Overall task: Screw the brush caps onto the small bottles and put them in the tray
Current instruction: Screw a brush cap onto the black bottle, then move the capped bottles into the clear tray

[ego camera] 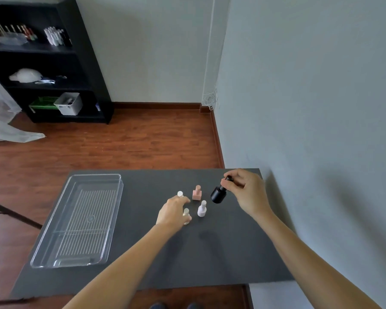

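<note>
A dark table (143,253) stands against a grey wall. At its left edge I see the clear tray (60,239), empty, with open tabletop between it and the bottles. My right hand (246,192) pinches the black bottle (218,195) by its cap, tilted, lifted. My left hand (173,211) closes loosely around a cream bottle (186,216); pink bottle (197,192) and white bottle (202,208) stand capped just beside it.

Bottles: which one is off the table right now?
The black bottle. The right hand holds it tilted by its cap above the table. The pink bottle and lilac bottle stand upright on the surface.
</note>
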Available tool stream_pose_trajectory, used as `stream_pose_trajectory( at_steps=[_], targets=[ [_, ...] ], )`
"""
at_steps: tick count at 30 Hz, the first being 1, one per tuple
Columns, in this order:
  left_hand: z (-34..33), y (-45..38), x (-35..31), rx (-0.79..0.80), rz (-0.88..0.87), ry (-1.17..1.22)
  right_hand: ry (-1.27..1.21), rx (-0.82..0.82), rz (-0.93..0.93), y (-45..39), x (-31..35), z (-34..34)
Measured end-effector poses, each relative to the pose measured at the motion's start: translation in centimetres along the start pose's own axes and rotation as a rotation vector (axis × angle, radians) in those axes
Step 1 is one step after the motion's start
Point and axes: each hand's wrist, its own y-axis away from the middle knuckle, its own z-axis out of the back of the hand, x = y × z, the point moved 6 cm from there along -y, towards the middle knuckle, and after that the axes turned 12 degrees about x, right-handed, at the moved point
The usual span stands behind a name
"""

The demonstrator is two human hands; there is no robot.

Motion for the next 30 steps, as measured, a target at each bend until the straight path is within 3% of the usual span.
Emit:
stream_pose_trajectory(
  at_steps=[10,15,23,30],
  targets=[
    [-1.1,-1.4,1.7,-0.051,0.089,0.146,0.031,0.128,-0.015,-2.1,-1.5,-1.4],
    [2.3,1.2,3.5,-0.19,0.038,0.241,0.017,0.207,0.047,-4.0,1.1,-3.9],
    [12.8,7.0,10.7,-0.485,0.065,0.281,0.005,0.354,0.164,-7.2,7.7,-13.1],
    [18.7,6.9,18.4,-0.526,0.125,0.268,0.029,0.391,0.147,-10.4,10.8,-23.2]
  ],
)
